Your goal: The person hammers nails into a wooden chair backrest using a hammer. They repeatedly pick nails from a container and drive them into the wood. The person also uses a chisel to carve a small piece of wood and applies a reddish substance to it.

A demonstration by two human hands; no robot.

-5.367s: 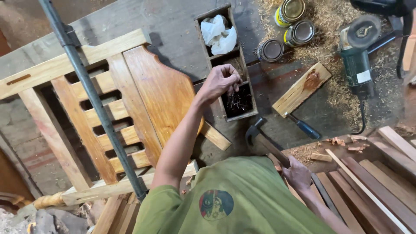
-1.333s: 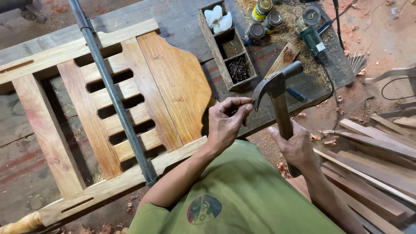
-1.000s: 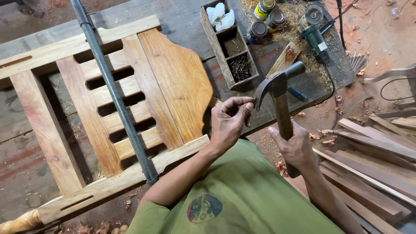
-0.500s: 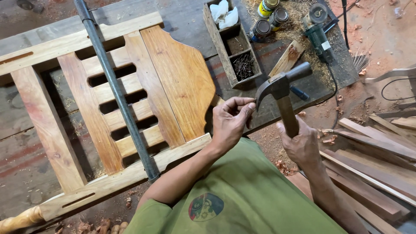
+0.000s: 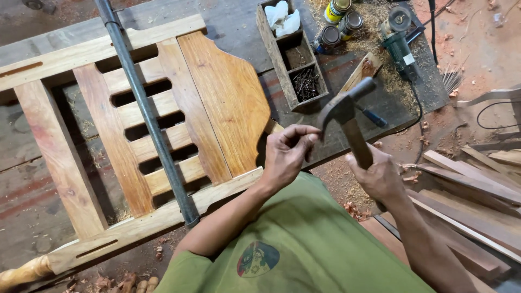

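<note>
A woodworker holds a claw hammer point(image 5: 347, 116) over a slatted wooden panel point(image 5: 157, 130) lying flat on the desk point(image 5: 32, 179).

The right hand point(image 5: 380, 176) is wrapped tight around the hammer's wooden handle, whose long axis runs up and away from the body, the steel head sitting just beside the left hand point(image 5: 287, 154). That left hand has its fingertips pressed together in a pinch just off the panel's near edge; what it pinches is too small to tell. The left hand is the nearer of the two to the panel, which lies to its left. A steel pipe point(image 5: 146, 114) crosses the slats. Beyond the hands a divided wooden tray point(image 5: 296, 65) holds dark nails, with tins point(image 5: 339, 21) and an angle grinder point(image 5: 401, 40) among sawdust.
</note>
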